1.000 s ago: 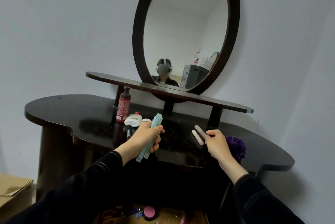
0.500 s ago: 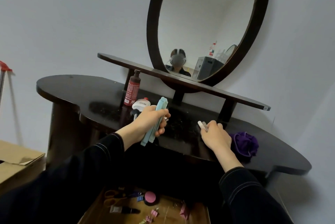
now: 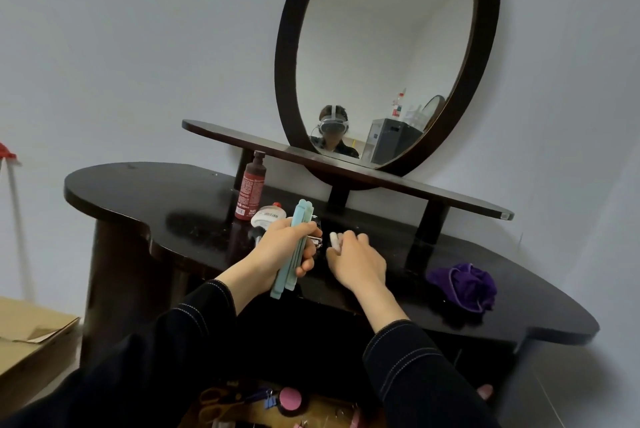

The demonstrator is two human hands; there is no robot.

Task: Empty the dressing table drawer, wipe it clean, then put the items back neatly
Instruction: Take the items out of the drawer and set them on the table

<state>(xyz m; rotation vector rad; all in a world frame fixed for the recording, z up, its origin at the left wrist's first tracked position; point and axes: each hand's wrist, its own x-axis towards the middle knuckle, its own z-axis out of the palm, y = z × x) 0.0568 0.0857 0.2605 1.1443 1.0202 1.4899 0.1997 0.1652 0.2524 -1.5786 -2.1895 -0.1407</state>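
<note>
My left hand (image 3: 282,249) is shut on a bundle of pale teal and blue sticks (image 3: 294,251), held upright over the dark dressing table (image 3: 145,192); a small metal piece shows by its fingers. My right hand (image 3: 356,259) rests on the tabletop just right of it, closed around small white tubes (image 3: 334,240) whose tips poke out. The open drawer (image 3: 277,407) shows at the bottom edge, holding scissors, blue binder clips, a pink round compact and other small items.
A dark red bottle (image 3: 251,190) and a white round container (image 3: 266,214) stand behind my left hand. A purple cloth (image 3: 465,285) lies on the table's right. An oval mirror (image 3: 384,53) rises above a narrow shelf. A cardboard box (image 3: 31,337) sits at the lower left.
My right hand closed on the white tubes on the tabletop and drew them left toward my left hand. The view tilted down and shows more of the drawer.
</note>
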